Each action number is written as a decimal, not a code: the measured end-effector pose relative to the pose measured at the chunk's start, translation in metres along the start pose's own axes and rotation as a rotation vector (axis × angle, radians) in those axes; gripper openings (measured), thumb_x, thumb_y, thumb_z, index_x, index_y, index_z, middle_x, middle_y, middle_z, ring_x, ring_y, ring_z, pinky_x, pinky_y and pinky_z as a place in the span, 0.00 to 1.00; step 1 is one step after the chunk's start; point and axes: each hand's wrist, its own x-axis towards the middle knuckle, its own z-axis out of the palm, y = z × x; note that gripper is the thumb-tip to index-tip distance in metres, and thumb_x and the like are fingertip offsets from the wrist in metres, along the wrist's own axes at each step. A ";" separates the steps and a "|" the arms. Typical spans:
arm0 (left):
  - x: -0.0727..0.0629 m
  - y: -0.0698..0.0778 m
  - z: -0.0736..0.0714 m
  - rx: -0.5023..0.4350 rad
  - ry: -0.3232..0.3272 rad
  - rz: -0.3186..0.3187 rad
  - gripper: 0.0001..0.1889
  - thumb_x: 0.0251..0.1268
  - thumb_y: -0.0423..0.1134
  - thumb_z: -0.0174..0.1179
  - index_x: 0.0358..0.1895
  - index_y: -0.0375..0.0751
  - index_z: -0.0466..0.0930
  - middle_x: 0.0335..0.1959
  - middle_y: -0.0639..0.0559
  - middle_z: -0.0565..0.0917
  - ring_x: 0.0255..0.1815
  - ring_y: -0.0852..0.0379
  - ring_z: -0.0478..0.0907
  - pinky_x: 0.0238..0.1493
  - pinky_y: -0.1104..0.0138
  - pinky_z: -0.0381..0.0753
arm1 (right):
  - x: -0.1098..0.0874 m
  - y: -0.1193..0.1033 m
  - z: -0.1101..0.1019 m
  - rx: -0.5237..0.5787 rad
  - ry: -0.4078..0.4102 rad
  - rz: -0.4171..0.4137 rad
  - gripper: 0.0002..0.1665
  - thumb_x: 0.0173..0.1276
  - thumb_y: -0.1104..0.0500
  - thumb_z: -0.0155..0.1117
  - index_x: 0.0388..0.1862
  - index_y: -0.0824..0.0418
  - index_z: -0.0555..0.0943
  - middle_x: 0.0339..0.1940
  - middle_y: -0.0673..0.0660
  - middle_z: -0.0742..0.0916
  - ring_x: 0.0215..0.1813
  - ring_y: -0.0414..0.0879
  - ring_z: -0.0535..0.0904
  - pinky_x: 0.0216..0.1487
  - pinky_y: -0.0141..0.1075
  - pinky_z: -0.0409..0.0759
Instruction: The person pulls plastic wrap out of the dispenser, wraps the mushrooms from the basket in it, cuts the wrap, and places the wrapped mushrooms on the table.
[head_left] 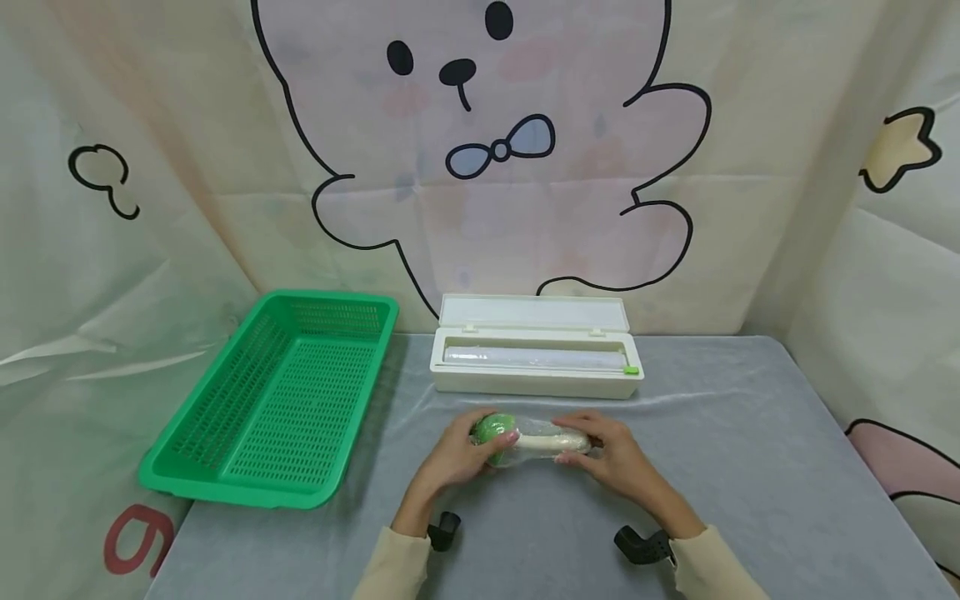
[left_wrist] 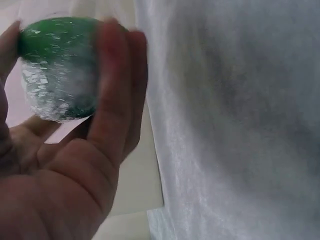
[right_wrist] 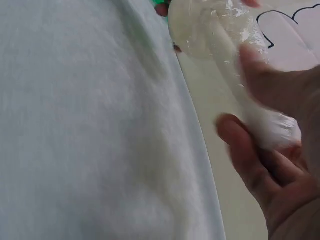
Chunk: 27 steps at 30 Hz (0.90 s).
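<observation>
Between both hands, just above the table, is a film-wrapped object (head_left: 538, 442) with a round green end and a slim white stem. Its exact kind is hard to tell. My left hand (head_left: 454, 457) holds the green end, thumb on the near side and fingers behind. In the left wrist view the clear film (left_wrist: 47, 82) lies wrinkled and shiny over the green. The white end is gripped by my right hand (head_left: 617, 460), between thumb and fingers. The right wrist view shows the white stem (right_wrist: 226, 52) under film, partly blurred.
Behind the hands stands a white cling film dispenser (head_left: 536, 384), lid raised, with a film roll inside and a green slider at its right. A green perforated basket (head_left: 373, 392) sits at the left. Grey cloth covers the table (head_left: 750, 467); printed curtains (head_left: 810, 208) surround it.
</observation>
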 end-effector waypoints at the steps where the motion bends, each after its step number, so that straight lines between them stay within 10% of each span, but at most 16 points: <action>1: 0.000 -0.001 -0.001 0.013 0.010 0.015 0.29 0.68 0.50 0.68 0.67 0.40 0.76 0.51 0.43 0.80 0.40 0.52 0.78 0.37 0.60 0.81 | -0.001 0.001 -0.001 0.009 -0.011 0.004 0.29 0.56 0.65 0.79 0.58 0.63 0.85 0.51 0.56 0.87 0.44 0.40 0.82 0.39 0.32 0.84; 11: 0.011 -0.004 0.007 0.129 0.164 0.189 0.37 0.53 0.42 0.79 0.69 0.39 0.77 0.63 0.39 0.80 0.60 0.43 0.78 0.55 0.51 0.79 | 0.007 0.007 0.003 -0.153 0.054 0.088 0.20 0.50 0.72 0.81 0.44 0.65 0.87 0.40 0.58 0.89 0.38 0.49 0.87 0.37 0.40 0.86; 18: 0.021 -0.007 0.018 0.155 0.171 0.139 0.43 0.54 0.44 0.79 0.73 0.35 0.69 0.65 0.34 0.76 0.64 0.36 0.74 0.60 0.44 0.75 | 0.013 0.011 0.007 -0.266 0.026 0.223 0.20 0.51 0.74 0.80 0.45 0.67 0.86 0.39 0.59 0.89 0.37 0.49 0.85 0.38 0.42 0.84; 27: 0.023 -0.011 0.021 0.209 0.136 0.073 0.44 0.53 0.46 0.79 0.72 0.35 0.69 0.64 0.34 0.77 0.64 0.36 0.74 0.61 0.44 0.74 | 0.008 0.018 0.014 -0.332 0.018 0.193 0.22 0.50 0.72 0.81 0.46 0.68 0.86 0.43 0.61 0.89 0.45 0.57 0.85 0.48 0.52 0.82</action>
